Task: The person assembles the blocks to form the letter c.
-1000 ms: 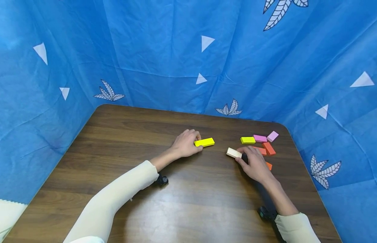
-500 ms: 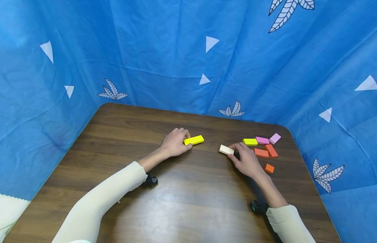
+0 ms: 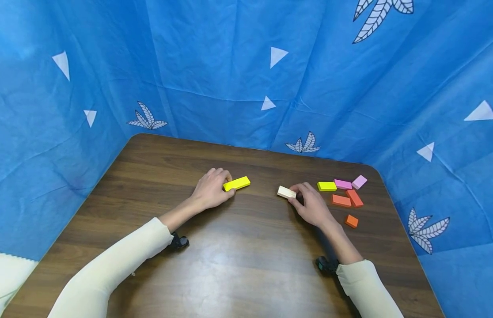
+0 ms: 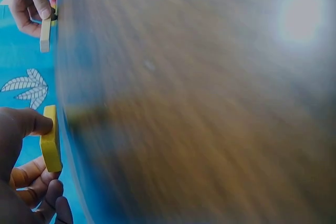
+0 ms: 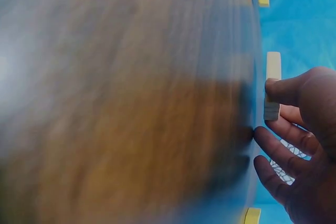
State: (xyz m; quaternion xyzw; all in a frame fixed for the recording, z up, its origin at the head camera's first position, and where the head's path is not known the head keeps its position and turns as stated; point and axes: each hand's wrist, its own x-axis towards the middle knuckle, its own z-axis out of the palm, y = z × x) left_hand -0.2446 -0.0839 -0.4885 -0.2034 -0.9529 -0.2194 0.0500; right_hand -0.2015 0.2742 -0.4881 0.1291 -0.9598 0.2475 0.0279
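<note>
My left hand (image 3: 210, 190) pinches a yellow block (image 3: 237, 183) between thumb and fingers over the middle of the table. In the left wrist view the same yellow block (image 4: 51, 139) appears held just off the tabletop, thumb on one side and fingertips at its lower end. To the right, my right hand (image 3: 313, 205) grips a plain wooden block (image 3: 286, 192) by its right end. The right wrist view shows that wooden block (image 5: 273, 85) between thumb and fingers, a small gap away from the table surface. The two held blocks are apart, roughly level with each other.
Right of my right hand lie a yellow block (image 3: 327, 186), a pink block (image 3: 343, 184), a light pink block (image 3: 359, 181), two red-orange blocks (image 3: 341, 200) and an orange block (image 3: 351, 221). A blue curtain (image 3: 214, 66) stands behind the brown wooden table (image 3: 238, 274).
Both hands have moved left across the table, each carrying its block. The loose blocks at the right have come out from behind the right hand; the head view has shifted slightly.
</note>
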